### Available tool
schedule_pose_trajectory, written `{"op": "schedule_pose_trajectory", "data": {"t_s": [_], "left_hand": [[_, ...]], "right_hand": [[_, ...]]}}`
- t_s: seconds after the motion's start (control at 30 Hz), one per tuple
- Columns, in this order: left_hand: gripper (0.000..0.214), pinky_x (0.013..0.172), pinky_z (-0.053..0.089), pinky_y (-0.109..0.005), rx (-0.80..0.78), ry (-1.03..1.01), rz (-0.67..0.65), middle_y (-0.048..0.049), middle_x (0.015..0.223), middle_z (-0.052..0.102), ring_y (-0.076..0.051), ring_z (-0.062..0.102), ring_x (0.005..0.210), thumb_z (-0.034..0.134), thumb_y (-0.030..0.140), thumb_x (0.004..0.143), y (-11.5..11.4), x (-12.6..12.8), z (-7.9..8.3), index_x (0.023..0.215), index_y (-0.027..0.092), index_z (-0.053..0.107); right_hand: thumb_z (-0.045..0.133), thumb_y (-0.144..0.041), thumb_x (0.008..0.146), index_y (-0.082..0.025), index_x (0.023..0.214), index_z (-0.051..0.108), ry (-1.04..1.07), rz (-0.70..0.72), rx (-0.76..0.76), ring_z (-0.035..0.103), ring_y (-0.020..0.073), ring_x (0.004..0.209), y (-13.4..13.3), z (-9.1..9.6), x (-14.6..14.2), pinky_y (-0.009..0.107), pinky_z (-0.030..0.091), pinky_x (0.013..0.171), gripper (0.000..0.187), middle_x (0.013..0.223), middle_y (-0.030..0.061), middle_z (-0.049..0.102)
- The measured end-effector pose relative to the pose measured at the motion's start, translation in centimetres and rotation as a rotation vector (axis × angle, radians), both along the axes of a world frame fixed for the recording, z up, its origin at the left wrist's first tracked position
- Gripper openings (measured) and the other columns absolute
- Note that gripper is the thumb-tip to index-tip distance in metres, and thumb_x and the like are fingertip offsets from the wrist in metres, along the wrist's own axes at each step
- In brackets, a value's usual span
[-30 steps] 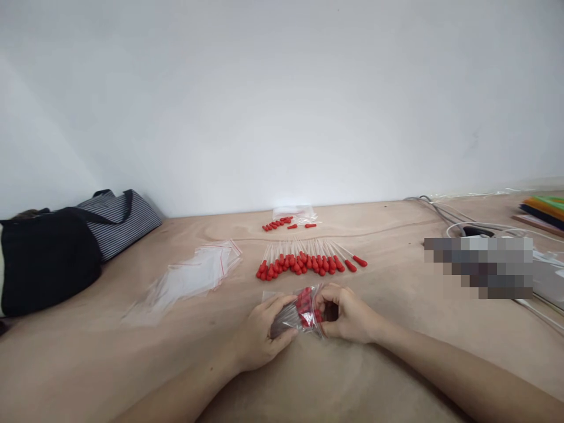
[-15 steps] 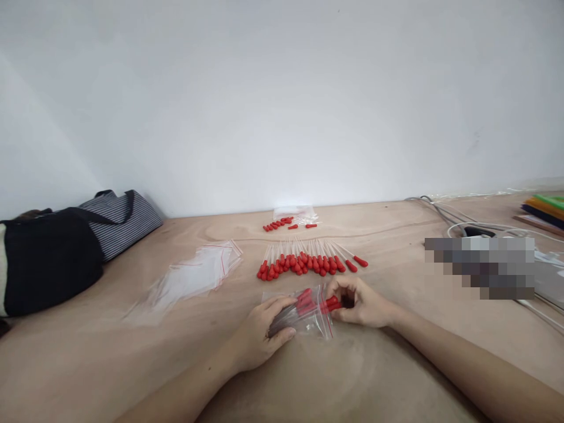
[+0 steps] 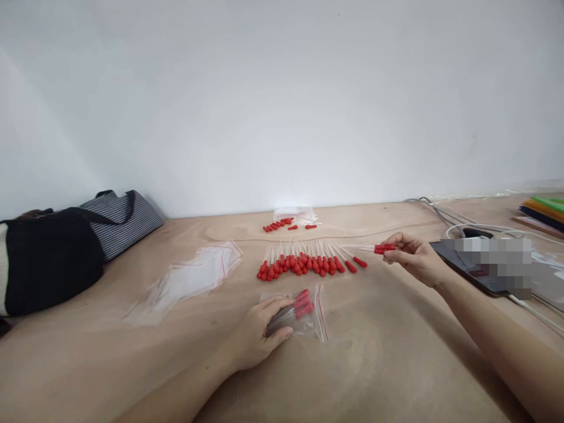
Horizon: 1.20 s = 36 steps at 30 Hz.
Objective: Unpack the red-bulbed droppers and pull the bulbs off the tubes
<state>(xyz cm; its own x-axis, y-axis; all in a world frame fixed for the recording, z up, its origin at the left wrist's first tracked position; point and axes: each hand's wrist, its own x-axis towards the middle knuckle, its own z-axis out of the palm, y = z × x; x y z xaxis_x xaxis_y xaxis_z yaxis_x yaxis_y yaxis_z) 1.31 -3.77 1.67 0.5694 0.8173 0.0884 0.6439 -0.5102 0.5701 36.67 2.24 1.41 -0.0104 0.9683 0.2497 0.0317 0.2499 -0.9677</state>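
My left hand (image 3: 268, 332) is closed on a clear zip bag (image 3: 311, 328) near the front of the table, with several red-bulbed droppers (image 3: 303, 302) inside it. The bag's red-striped mouth faces right. Up and to the right, my right hand (image 3: 409, 255) pinches a few red-bulbed droppers (image 3: 384, 249) by their bulbs. Their thin clear stems point left; how many there are I cannot tell. Between the hands and the wall lies a row of red-bulbed droppers (image 3: 308, 264), bulbs toward me.
A stack of flat zip bags (image 3: 194, 276) fans out at left. Farther back are small red bulbs (image 3: 277, 224), thin clear tubes and another plastic bag (image 3: 293, 212). A black and striped bag (image 3: 53, 258) stands far left. Cables (image 3: 432, 205) and a dark flat device (image 3: 458, 264) lie right.
My right hand has drawn droppers out of the zip bag's mouth and moved up and right with them. My left hand stays on the bag, with fewer bulbs at its opening.
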Motion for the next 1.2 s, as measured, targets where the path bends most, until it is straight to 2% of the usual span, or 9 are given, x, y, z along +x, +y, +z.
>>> {"op": "schedule_pose_trajectory", "data": {"t_s": [0.1,0.23,0.33,0.47,0.73,0.9,1.0,1.1,1.2], "left_hand": [[0.04,0.093,0.04,-0.038,-0.005,-0.003,0.001,-0.005,0.121,0.053,-0.022,0.05,0.109,0.053,0.027,0.077,0.0,0.0,0.0,0.116,0.024,0.048],[0.04,0.093,0.04,-0.039,-0.003,-0.006,-0.007,-0.0051,0.121,0.053,-0.022,0.05,0.109,0.052,0.027,0.077,0.1,-0.1,0.0,0.117,0.024,0.047],[0.04,0.093,0.04,-0.038,-0.007,-0.004,-0.017,-0.0055,0.122,0.053,-0.021,0.05,0.109,0.052,0.025,0.077,0.1,0.0,0.1,0.116,0.023,0.047],[0.04,0.093,0.039,-0.039,-0.004,0.006,-0.015,-0.0058,0.122,0.052,-0.021,0.049,0.11,0.052,0.025,0.077,0.1,0.0,0.1,0.117,0.023,0.047],[0.039,0.092,0.04,-0.037,0.006,-0.022,-0.028,-0.0051,0.121,0.053,-0.021,0.051,0.107,0.052,0.026,0.077,0.1,0.0,0.1,0.116,0.024,0.048],[0.039,0.092,0.04,-0.037,0.003,-0.028,-0.022,-0.0045,0.121,0.054,-0.022,0.051,0.108,0.052,0.027,0.077,0.0,0.0,0.3,0.116,0.024,0.049],[0.04,0.095,0.038,-0.039,-0.021,0.013,0.001,-0.0061,0.123,0.052,-0.023,0.048,0.112,0.052,0.027,0.077,0.1,0.0,0.2,0.117,0.023,0.048],[0.041,0.095,0.037,-0.04,-0.031,0.039,0.015,-0.0066,0.125,0.05,-0.023,0.047,0.113,0.052,0.028,0.077,0.0,0.0,0.2,0.117,0.022,0.048],[0.04,0.094,0.039,-0.039,-0.021,0.02,0.005,-0.0059,0.123,0.052,-0.022,0.048,0.112,0.052,0.028,0.077,0.0,0.1,0.4,0.116,0.023,0.049]], "right_hand": [[0.073,-0.036,0.058,-0.019,0.079,0.054,-0.082,-0.208,0.06,0.06,0.0146,0.065,0.5,-1.1,-1.0,0.027,0.048,0.059,0.033,0.075,0.0033,0.065],[0.064,-0.04,0.066,-0.018,0.083,0.057,-0.39,-0.313,0.213,0.061,0.0163,0.066,0.8,-3.0,-3.4,0.03,0.049,0.061,0.029,0.077,0.0057,0.065],[0.056,-0.037,0.073,-0.018,0.086,0.06,-0.625,-0.3,0.376,0.06,0.0148,0.065,0.8,-3.8,-4.3,0.029,0.05,0.062,0.023,0.077,0.0049,0.064],[0.05,-0.032,0.079,-0.02,0.094,0.061,-0.776,-0.238,0.524,0.06,0.0144,0.068,1.0,-4.2,-4.6,0.027,0.05,0.063,0.022,0.086,0.0065,0.064],[0.044,-0.028,0.084,-0.023,0.104,0.06,-0.956,-0.093,0.644,0.058,0.0182,0.084,1.1,-4.3,-4.7,0.033,0.048,0.076,0.026,0.096,0.007,0.063],[0.056,-0.042,0.075,-0.02,0.105,0.06,-0.935,-0.179,0.559,0.056,0.0229,0.092,1.0,-3.7,-4.5,0.039,0.046,0.082,0.037,0.098,0.0087,0.062],[0.052,-0.045,0.076,-0.017,0.104,0.06,-0.819,-0.286,0.319,0.057,0.0231,0.093,1.3,-4.0,-4.4,0.037,0.047,0.08,0.041,0.101,0.0108,0.062],[0.045,-0.041,0.08,-0.012,0.105,0.058,-0.703,-0.306,0.054,0.061,0.0205,0.084,1.7,-4.5,-4.4,0.033,0.049,0.074,0.04,0.101,0.0127,0.063],[0.047,-0.036,0.078,-0.011,0.104,0.058,-0.646,-0.252,-0.037,0.062,0.0197,0.083,2.0,-4.6,-4.5,0.031,0.049,0.074,0.038,0.098,0.0119,0.064]]}}
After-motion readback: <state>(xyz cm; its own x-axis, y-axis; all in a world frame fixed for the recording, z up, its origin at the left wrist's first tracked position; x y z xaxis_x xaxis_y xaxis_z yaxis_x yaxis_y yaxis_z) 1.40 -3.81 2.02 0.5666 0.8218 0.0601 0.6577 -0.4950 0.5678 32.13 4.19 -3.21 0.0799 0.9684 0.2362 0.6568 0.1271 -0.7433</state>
